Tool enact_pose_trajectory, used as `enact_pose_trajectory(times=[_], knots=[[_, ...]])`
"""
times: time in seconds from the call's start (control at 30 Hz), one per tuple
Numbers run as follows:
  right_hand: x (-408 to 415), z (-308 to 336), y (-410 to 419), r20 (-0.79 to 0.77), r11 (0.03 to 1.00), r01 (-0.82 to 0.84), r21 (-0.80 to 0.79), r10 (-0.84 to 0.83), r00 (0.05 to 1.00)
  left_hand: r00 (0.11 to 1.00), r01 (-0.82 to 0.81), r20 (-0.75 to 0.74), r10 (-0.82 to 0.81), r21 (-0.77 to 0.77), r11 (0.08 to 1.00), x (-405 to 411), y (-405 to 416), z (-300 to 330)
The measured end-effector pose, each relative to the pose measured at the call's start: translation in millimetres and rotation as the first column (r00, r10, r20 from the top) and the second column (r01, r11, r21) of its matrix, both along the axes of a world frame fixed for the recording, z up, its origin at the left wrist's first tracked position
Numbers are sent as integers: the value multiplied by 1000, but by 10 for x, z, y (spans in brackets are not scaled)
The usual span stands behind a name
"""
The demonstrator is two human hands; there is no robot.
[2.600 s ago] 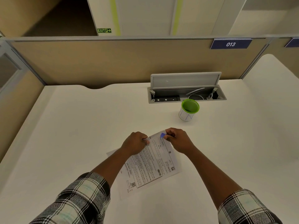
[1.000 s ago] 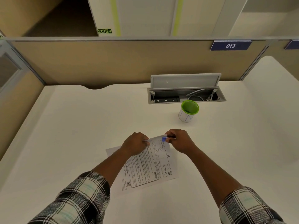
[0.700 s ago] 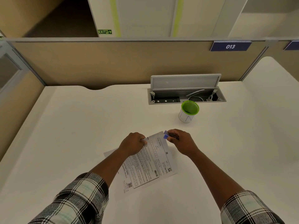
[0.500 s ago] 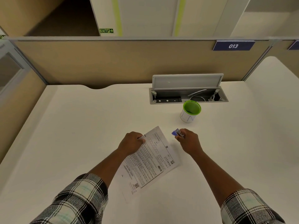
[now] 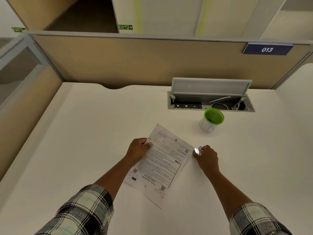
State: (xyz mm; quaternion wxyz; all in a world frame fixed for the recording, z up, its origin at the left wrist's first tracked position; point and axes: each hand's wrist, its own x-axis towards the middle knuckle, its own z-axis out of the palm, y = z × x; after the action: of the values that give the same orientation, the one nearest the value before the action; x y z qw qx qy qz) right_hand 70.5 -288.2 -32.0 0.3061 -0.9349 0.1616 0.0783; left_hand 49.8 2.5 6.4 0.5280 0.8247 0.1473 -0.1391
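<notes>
We see a white counter enclosed by a tan partition at the rear and a glazed side panel on the left. A blue plate on the partition reads 013. A cable hatch is recessed in the counter with its lid upright. Beyond the partition we see a green exit sign.

Soft, dim warm light from overhead leaves faint shadows on the pale bench, a blurred glint flares at the right hand's fingers, and the partition bows toward nine and three o'clock.

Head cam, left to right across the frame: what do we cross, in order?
left hand gripping the papers → papers → small clip, pinched by the right hand → right hand → 013 plate
</notes>
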Motion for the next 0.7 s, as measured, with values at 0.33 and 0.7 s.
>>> enact_pose_trajectory(times=[0.33, 0.7], knots=[[-211, 261, 205, 168, 926, -91, 368, 30, 985, 989, -146, -22, 145, -268, 952, -81, 6, 56], [-267, 504, 246, 180, 902, -123, 414, 51, 982, 938, -343, -77, 338, -339, 876, -219, -204, 168]])
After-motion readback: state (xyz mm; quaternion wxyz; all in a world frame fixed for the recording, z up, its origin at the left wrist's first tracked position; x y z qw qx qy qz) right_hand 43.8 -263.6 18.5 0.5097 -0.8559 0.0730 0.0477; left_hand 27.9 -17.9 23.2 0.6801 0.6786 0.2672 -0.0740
